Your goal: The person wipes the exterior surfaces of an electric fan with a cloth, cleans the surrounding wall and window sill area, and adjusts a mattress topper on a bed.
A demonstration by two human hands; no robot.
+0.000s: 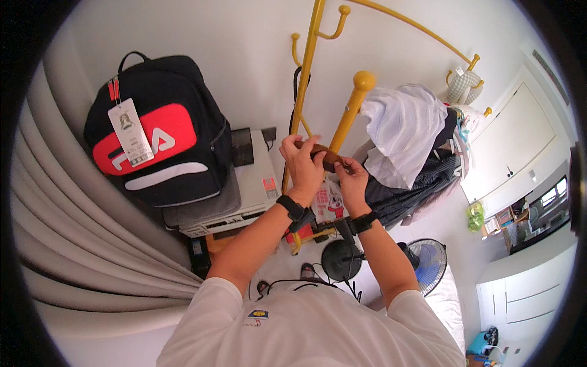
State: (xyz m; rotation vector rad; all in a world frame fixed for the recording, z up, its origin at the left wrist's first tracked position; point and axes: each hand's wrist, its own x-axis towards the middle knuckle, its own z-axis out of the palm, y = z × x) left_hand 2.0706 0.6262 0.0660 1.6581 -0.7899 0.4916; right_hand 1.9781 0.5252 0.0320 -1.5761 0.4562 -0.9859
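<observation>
Both hands hold a brown strap, possibly a leather belt [331, 157], in front of the yellow metal coat rack [306, 75]. My left hand [301, 166] grips its left part, with the thumb beneath and the fingers over the top. At the strap's right end, my right hand [352, 178] pinches it between thumb and fingers. The strap looks bent or looped between them; its far ends are hidden. Just behind the hands rises a thick yellow post with a ball end [363, 80]. A dark cord or strap [291, 117] hangs from the rack to the left.
A black and red backpack [160, 133] bearing a tag sits on a white printer [254, 172] at left. Clothes [403, 137] hang on the rack's right side. Below are a fan [426, 265], a round black base [341, 259] and loose cables. A grey curtain [91, 220] fills the left.
</observation>
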